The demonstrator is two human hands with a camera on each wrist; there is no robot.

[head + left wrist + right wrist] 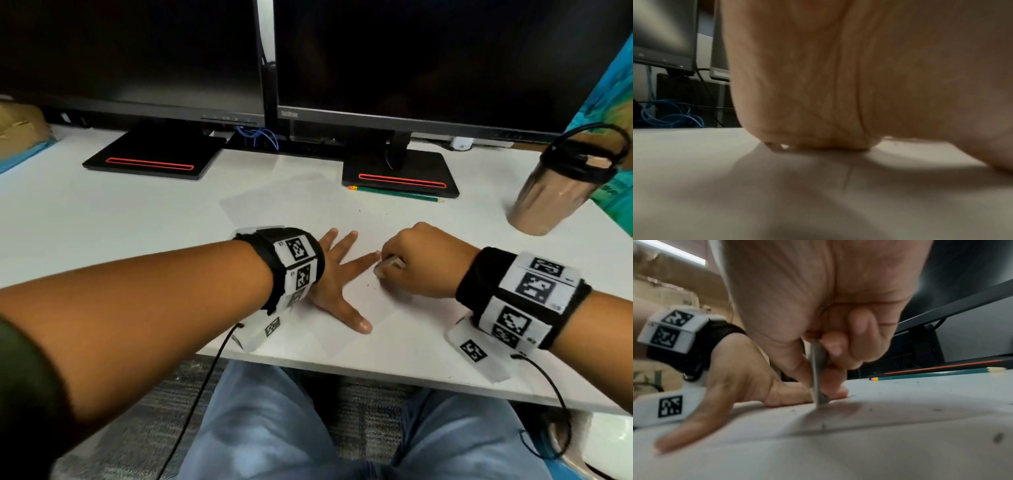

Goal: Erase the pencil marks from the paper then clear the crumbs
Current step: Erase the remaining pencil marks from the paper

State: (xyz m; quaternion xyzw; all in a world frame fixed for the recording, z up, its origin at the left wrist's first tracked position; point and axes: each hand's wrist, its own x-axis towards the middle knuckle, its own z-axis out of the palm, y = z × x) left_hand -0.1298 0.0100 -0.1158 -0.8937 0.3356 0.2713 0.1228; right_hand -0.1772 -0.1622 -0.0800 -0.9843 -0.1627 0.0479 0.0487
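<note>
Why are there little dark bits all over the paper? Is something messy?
Yes, small dark crumbs lie scattered on the paper near the eraser that the right hand pinches. They look like eraser rubbings. The left hand lies flat on the sheet.

The right hand (423,262) hides most of the blurred eraser (819,378); pencil marks are indiscernible.

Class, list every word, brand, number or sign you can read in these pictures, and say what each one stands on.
"ThinkVision": grey lettering on the right monitor, at the left of its lower bezel, blurred but legible.
Small digits beside the black-and-white square markers on the left wristband and right wristband: too small to read.
Pencil: no legible print.
Steel bottle: none visible.
</note>
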